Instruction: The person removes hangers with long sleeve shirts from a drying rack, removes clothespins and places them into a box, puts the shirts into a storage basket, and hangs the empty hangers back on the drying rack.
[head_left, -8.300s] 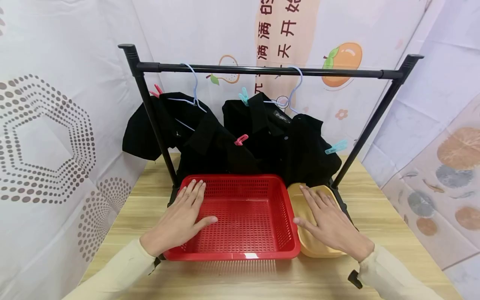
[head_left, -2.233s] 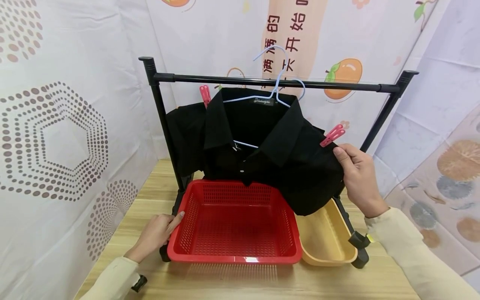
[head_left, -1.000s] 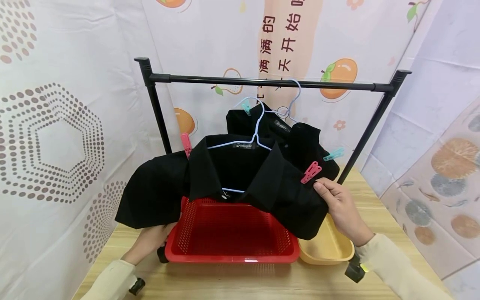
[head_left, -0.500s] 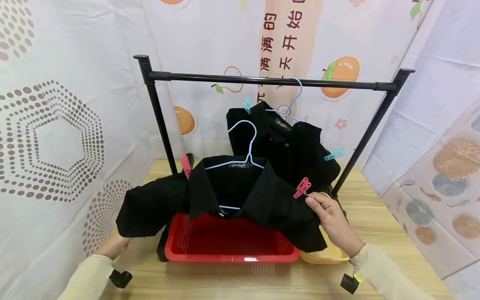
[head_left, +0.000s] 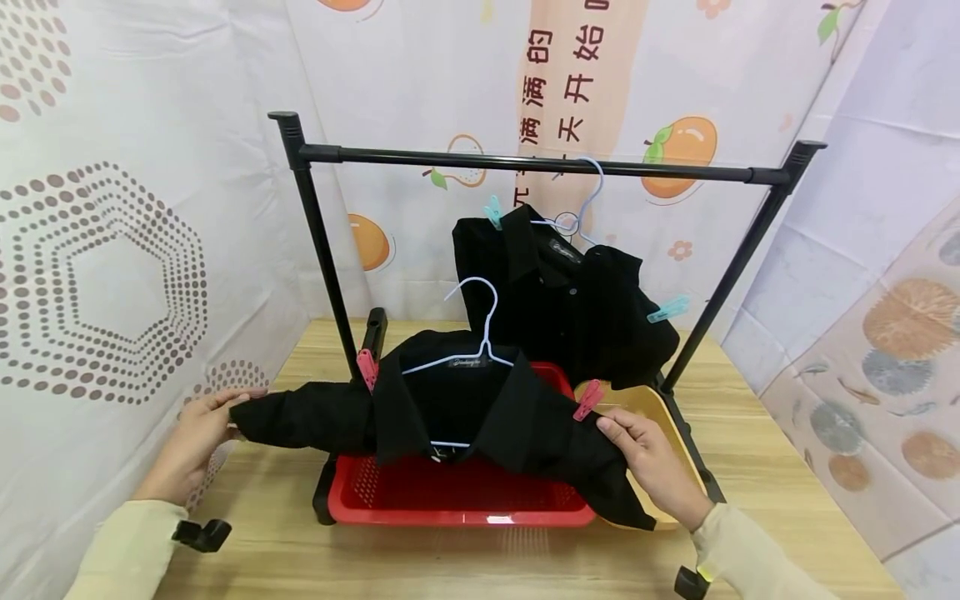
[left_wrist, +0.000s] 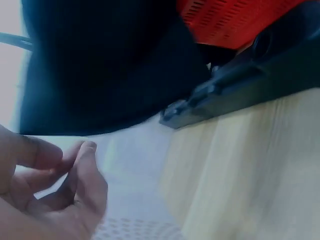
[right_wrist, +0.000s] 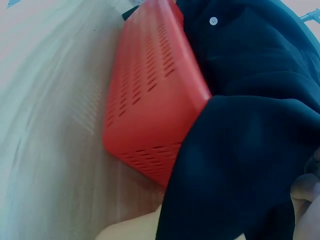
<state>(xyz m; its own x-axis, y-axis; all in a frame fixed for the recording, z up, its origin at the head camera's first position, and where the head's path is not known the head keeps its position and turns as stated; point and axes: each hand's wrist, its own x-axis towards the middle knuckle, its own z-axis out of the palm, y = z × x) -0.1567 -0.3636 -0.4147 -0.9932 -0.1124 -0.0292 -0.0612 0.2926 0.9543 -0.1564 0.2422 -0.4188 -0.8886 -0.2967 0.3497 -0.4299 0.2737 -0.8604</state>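
A black collared shirt [head_left: 450, 400] on a light-blue hanger [head_left: 487, 321] hangs spread over the red basket [head_left: 465, 517], its hanger hook free of the rack. Pink clothespins sit at both shoulders, one on the left [head_left: 367, 368] and one on the right [head_left: 588, 400]. My right hand [head_left: 652, 458] pinches the shirt beside the right clothespin, thumb on top. At the opposite sleeve, my left hand [head_left: 187, 442] holds the hem at its outer corner with bent fingers; the sleeve hides some fingertips. The left wrist view shows this sleeve [left_wrist: 110, 75] just above the fingers.
A black garment rack [head_left: 525, 162] stands behind the basket. From its bar hangs another black shirt [head_left: 570, 308] with turquoise clothespins [head_left: 667, 309]. Partly under the right sleeve lies a yellow tray [head_left: 678, 467]. Patterned curtains enclose the wooden table [head_left: 780, 433].
The pink-clipped shirt has come off the rack bar and down toward me, over the basket. My left hand has moved from the basket's side out to the left sleeve's end, now stretched sideways.
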